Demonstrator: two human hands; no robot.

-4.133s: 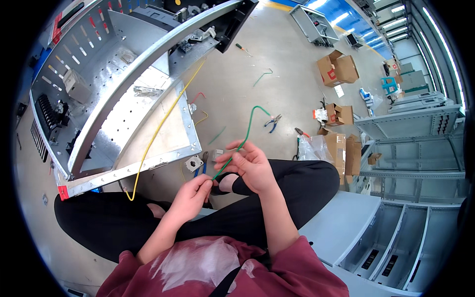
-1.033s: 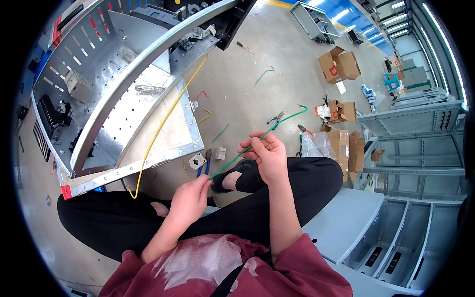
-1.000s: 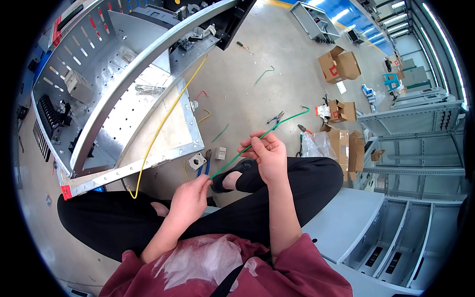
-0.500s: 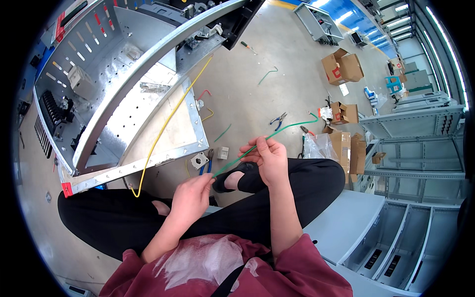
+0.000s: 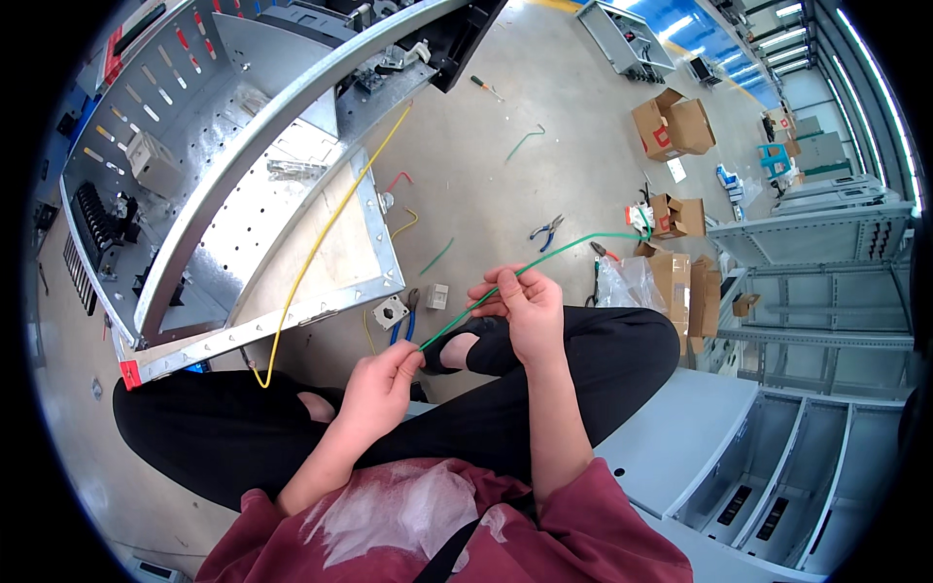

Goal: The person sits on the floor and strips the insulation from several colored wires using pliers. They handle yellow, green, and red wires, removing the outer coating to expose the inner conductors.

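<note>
A green wire (image 5: 573,241) runs between my hands and on to the right, where its far end bends. Pinched at its near end, the wire is held by my left hand (image 5: 381,391), fingers closed. Farther up its length, my right hand (image 5: 525,309) grips it between thumb and fingers. A yellow wire (image 5: 326,248) hangs across the edge of a metal cabinet frame (image 5: 267,330) at my left, its lower end bent into a hook. On the floor just beyond my hands are a small white block (image 5: 437,295) and blue-handled pliers (image 5: 412,313).
Blue-handled cutters (image 5: 547,233), a screwdriver (image 5: 485,87) and cut wire pieces (image 5: 527,141) lie on the floor. Cardboard boxes (image 5: 673,126) stand at the right, beside a clear plastic bag (image 5: 627,284). Grey metal cabinets (image 5: 690,428) flank my right side.
The green wire's far end has swung to the right and its bend looks different. Both hands keep nearly the same place on it. The view has shifted slightly.
</note>
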